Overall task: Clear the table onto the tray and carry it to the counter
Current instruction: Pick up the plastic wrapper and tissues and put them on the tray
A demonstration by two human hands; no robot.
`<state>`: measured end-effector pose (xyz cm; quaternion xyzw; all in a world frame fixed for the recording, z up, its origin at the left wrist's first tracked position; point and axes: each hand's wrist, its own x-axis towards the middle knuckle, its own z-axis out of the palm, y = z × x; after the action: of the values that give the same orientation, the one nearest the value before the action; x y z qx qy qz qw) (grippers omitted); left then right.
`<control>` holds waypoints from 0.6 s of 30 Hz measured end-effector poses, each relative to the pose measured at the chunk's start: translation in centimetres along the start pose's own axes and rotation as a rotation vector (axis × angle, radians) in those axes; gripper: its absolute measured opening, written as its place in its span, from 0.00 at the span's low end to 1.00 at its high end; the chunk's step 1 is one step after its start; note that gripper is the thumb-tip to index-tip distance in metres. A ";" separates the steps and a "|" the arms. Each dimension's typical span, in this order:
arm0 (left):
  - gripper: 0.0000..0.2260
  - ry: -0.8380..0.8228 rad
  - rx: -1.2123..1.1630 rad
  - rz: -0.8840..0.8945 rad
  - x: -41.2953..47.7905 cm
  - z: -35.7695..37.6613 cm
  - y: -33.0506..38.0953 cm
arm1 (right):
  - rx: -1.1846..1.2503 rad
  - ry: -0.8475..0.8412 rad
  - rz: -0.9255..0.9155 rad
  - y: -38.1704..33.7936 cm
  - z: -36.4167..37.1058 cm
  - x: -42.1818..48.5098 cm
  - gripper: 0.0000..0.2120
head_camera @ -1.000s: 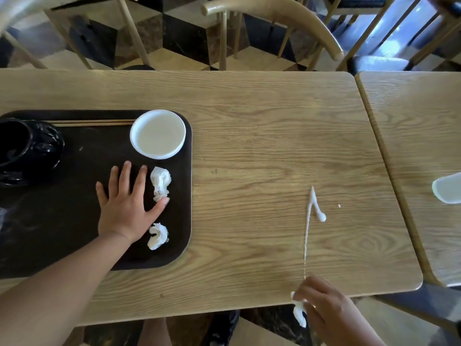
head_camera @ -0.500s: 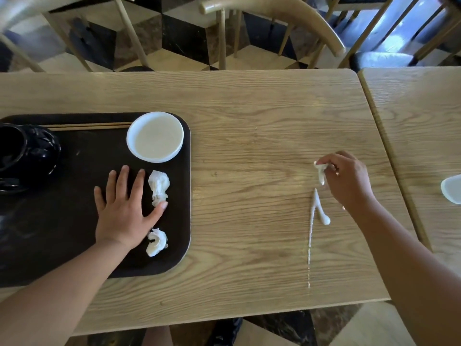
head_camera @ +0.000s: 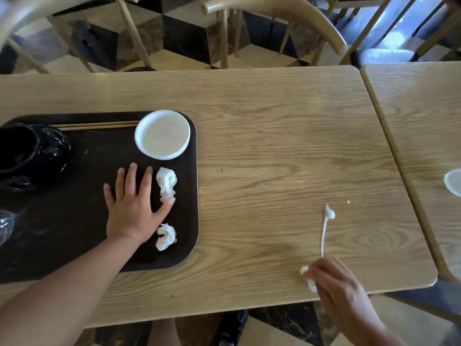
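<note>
Head view looks down on a pale wood-grain worktop (head_camera: 262, 126) with rounded corners. Left of its middle lies a dark rectangular tray (head_camera: 82, 221) carrying a round white saucer (head_camera: 162, 134), thin wooden chopsticks (head_camera: 97, 125), a glossy black pot (head_camera: 30, 151) and two crumpled white tissues (head_camera: 166, 182) (head_camera: 166, 236). Left hand (head_camera: 132, 208) rests flat and released on the tray between the tissues. Right of the tray, a thin white smear (head_camera: 325, 227) streaks the wood; below it the blurred right hand (head_camera: 331, 280) pinches a white tissue wad (head_camera: 309, 279).
</note>
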<state>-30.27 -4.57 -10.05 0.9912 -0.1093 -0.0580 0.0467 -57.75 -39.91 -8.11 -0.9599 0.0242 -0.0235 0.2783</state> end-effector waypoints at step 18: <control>0.40 0.023 -0.015 0.001 0.0 0.4 0.0 | -0.043 0.240 0.333 8.1 -5.6 17.9 0.15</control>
<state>-30.28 -4.61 -10.42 0.9914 -0.1087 -0.0476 0.0556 -40.48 -50.81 -7.13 -0.9386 0.2161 -0.0909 0.2530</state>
